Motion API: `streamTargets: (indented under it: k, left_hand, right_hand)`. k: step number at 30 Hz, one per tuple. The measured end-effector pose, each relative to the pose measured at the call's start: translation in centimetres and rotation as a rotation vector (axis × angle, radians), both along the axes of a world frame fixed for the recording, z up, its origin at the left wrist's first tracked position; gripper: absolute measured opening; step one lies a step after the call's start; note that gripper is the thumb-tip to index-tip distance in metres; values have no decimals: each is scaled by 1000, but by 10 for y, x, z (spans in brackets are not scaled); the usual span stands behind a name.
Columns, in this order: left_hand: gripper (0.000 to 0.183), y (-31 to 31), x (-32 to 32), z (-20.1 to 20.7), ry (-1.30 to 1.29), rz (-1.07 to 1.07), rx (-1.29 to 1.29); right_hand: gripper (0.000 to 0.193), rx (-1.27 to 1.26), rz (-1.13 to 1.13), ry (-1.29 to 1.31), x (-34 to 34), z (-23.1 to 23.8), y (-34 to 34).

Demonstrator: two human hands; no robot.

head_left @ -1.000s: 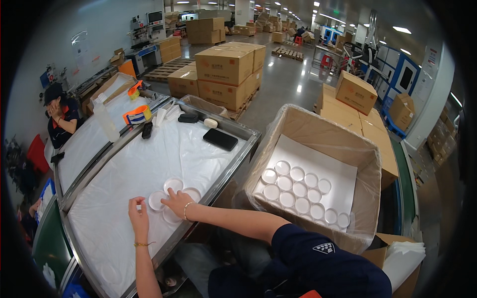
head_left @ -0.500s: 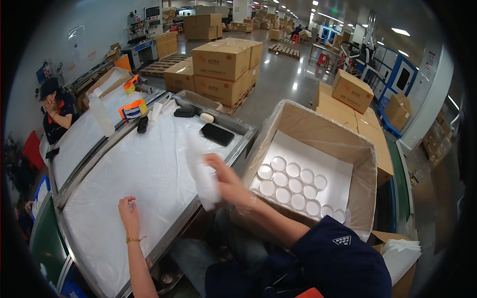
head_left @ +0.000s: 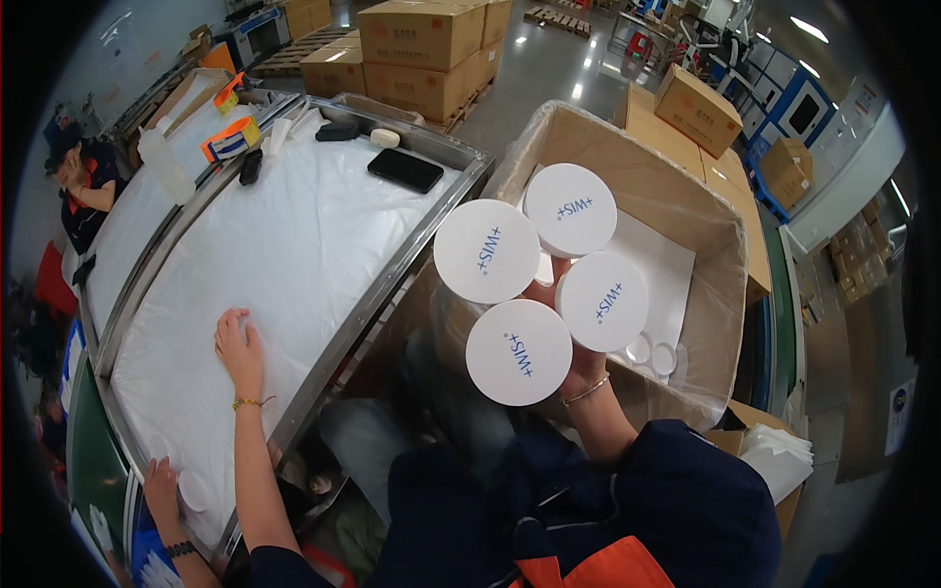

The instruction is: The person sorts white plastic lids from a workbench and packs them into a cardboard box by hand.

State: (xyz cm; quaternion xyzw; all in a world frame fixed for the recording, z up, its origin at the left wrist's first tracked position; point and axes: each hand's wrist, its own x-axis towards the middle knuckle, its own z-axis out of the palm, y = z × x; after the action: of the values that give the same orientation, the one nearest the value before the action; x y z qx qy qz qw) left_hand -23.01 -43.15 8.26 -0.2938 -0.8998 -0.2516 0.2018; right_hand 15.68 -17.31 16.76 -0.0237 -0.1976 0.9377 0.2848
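Note:
My right hand (head_left: 582,367) holds up several round white lids with blue print, spread in a cluster over the near side of the box. One lid (head_left: 520,353) is lowest in the cluster, and another lid (head_left: 570,211) is uppermost. Most of my right hand's fingers are hidden behind them. My left hand (head_left: 238,351) rests with its fingers apart on the white plastic sheet (head_left: 265,255) covering the metal-framed table, holding nothing. Inside the plastic-lined cardboard box (head_left: 711,211), a few round clear-white pieces (head_left: 652,353) show on a white liner sheet.
At lower left, a co-worker's hand (head_left: 162,490) lies beside a round white piece (head_left: 196,490). A black phone (head_left: 405,170) sits at the table's far end. Farther left is a seated person (head_left: 86,186). Stacked cartons (head_left: 421,49) stand beyond the table.
My right hand has moved right from the table's edge to the box, and the lids now face me. My left hand has shifted slightly up and opened. A co-worker's hand has appeared at lower left.

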Motion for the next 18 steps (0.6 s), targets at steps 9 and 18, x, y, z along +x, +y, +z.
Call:
streamTargets:
  k: [9,18]
  left_hand:
    - [24,-5,3,-1,6,-14,-5]
    - [25,-7,-2,3,-68,-34,-2]
  right_hand:
    - [69,-15,72,208,8,-6,-2]
    - [73,-392,132,350,-4,2,-10]
